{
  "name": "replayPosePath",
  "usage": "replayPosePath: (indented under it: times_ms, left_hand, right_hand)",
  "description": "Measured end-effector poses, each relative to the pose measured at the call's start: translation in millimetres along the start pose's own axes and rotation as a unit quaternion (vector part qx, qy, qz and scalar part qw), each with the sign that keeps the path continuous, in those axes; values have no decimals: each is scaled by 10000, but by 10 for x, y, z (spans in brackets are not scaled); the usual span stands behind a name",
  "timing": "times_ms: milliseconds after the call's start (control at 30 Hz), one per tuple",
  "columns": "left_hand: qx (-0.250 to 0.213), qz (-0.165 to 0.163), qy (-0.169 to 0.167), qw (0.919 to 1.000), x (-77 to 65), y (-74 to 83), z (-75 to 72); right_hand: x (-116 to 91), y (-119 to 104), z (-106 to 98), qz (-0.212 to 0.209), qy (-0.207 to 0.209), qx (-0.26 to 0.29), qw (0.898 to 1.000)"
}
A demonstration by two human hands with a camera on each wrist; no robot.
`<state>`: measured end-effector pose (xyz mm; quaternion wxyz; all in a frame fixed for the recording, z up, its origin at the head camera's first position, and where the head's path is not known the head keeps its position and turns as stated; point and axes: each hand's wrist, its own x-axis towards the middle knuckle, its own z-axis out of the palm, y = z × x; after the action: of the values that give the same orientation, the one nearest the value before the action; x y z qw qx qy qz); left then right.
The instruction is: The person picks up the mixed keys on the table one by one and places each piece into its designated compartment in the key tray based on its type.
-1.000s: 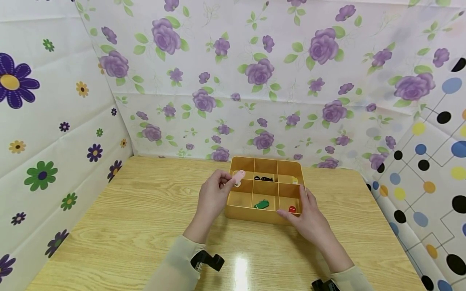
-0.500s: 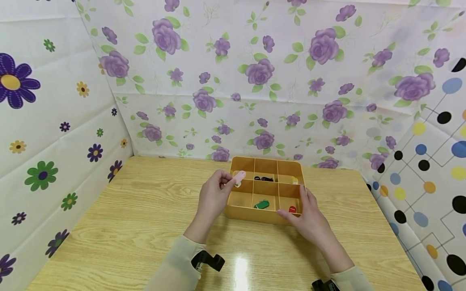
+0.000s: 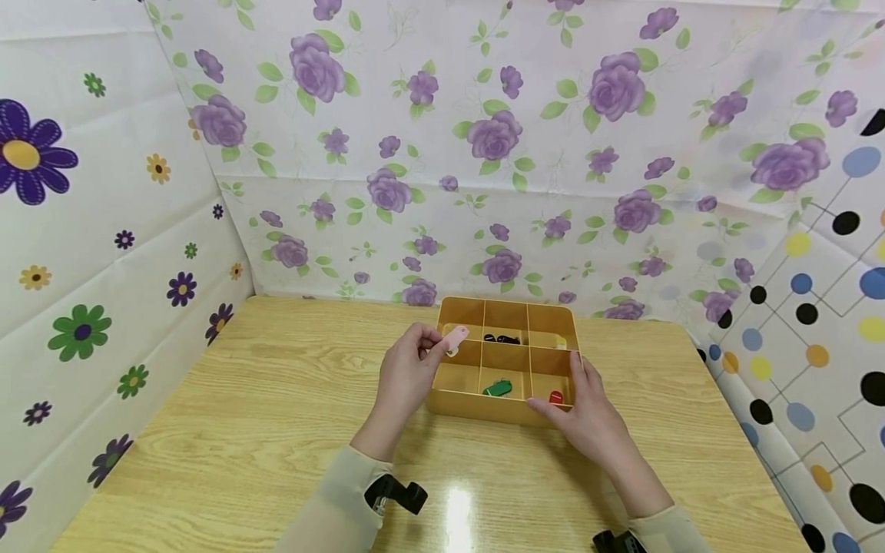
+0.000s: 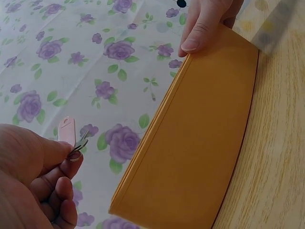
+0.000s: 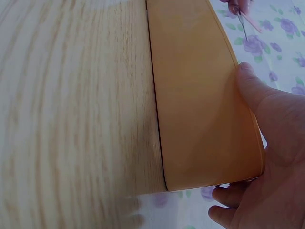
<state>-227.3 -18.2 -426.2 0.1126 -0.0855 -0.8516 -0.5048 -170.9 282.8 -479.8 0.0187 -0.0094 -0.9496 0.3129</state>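
Observation:
My left hand (image 3: 406, 372) pinches a pink key tag (image 3: 456, 337) between thumb and fingers, over the left part of a yellow-orange divided box (image 3: 470, 406). In the left wrist view, the pink tag's metal ring (image 4: 78, 149) shows at the fingertips. My right hand (image 3: 591, 418) grips the near right corner of the box, thumb on the front rim and fingers along the right side. Inside the box lie a green key tag (image 3: 498, 388) in the front middle compartment, a red piece (image 3: 556, 397) front right, black tags (image 3: 508, 339) back middle and a yellow piece (image 3: 561, 342) back right.
The box stands on a wood-grain table (image 3: 276, 430), near its back edge. Behind it hangs a floral cloth (image 3: 442, 153), with patterned cloths on the left and right sides. A black wrist camera (image 3: 397, 491) is strapped to the left sleeve.

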Motion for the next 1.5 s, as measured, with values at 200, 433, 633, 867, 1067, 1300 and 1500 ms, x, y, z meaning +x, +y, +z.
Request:
replayPosePath:
  times_ms: [200, 433, 633, 867, 1067, 1300, 1500]
  left_hand:
    - [61, 27, 14, 10000, 6, -16, 7]
    - [66, 11, -23, 10000, 14, -39, 18]
    - [70, 73, -55, 9999, 4, -66, 20]
    - [86, 90, -52, 9999, 1, -73, 23]
    - [97, 94, -53, 9999, 1, -78, 23]
    - [84, 120, -54, 9999, -2, -77, 20]
    - [37, 155, -61, 9999, -4, -86, 32]
  right_hand:
    - [-14, -5, -2, 11, -36, -5, 10000]
    - [-9, 0, 5, -11, -27, 11, 10000]
    - [-10, 2, 11, -14, -24, 0, 10000]
    - [-1, 13, 19, -11, 2, -5, 10000]
    - [-4, 0, 22, -21, 0, -14, 10000]
    - [-7, -1, 21, -31, 7, -10, 10000]
    - [5, 12, 4, -3, 11, -73, 10000]
